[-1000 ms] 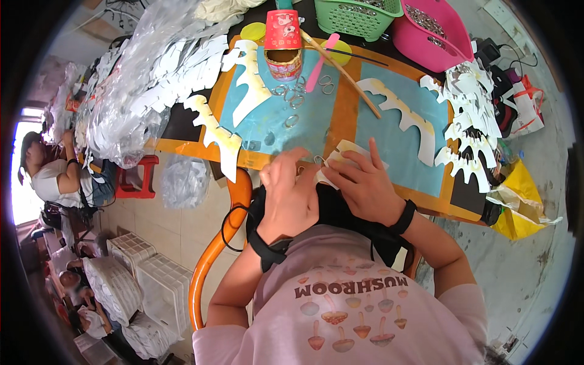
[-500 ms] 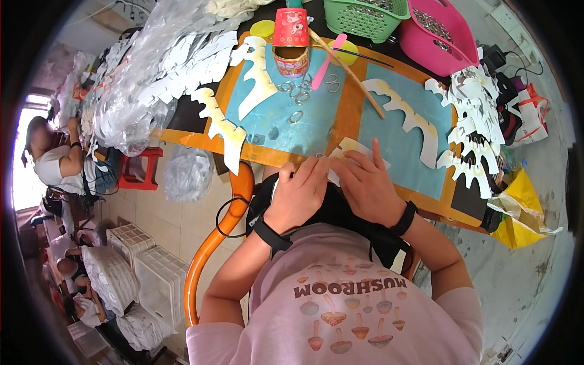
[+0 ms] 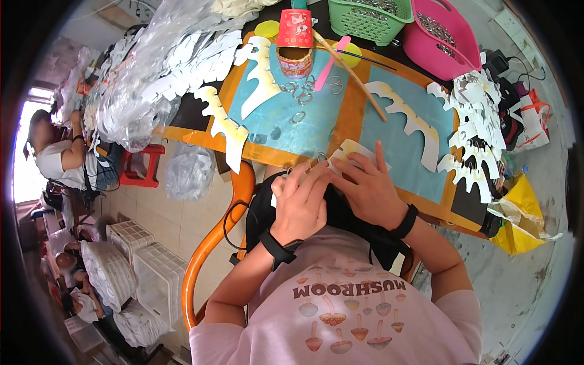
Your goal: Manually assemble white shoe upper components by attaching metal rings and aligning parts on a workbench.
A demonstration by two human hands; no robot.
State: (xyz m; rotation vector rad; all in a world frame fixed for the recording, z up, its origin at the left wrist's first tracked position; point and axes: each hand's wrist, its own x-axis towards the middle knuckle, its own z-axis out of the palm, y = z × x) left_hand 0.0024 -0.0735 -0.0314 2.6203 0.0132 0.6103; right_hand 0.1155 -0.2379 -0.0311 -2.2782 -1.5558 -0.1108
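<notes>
At the table's near edge my left hand (image 3: pixel 300 205) is closed, fingers bent over a white cut-out piece (image 3: pixel 356 148), a bit of which shows left of that hand. My right hand (image 3: pixel 372 193) presses the same piece, one finger raised and the others curled. Both hands' fingertips nearly meet. A metal ring (image 3: pixel 322 157) shows at the piece's edge between them; how it sits there is hidden. Similar white pieces with yellowish scalloped edges lie on the mat: one at the left edge (image 3: pixel 229 129), one farther back (image 3: pixel 262 79), one at right (image 3: pixel 420 129).
Loose metal rings (image 3: pixel 298 117) lie mid-mat (image 3: pixel 267 131). Behind them stand a tin with a red cup (image 3: pixel 296 28), a wooden stick (image 3: pixel 359 85), a pink spatula (image 3: pixel 329 70), a green basket (image 3: pixel 371 25) and a pink basket (image 3: pixel 438 45). White pieces (image 3: pixel 474 115) pile at right.
My left hand has rolled slightly, its fingers spreading a little over the piece. More of the metal ring and of the white piece shows. My right hand has hardly moved.
</notes>
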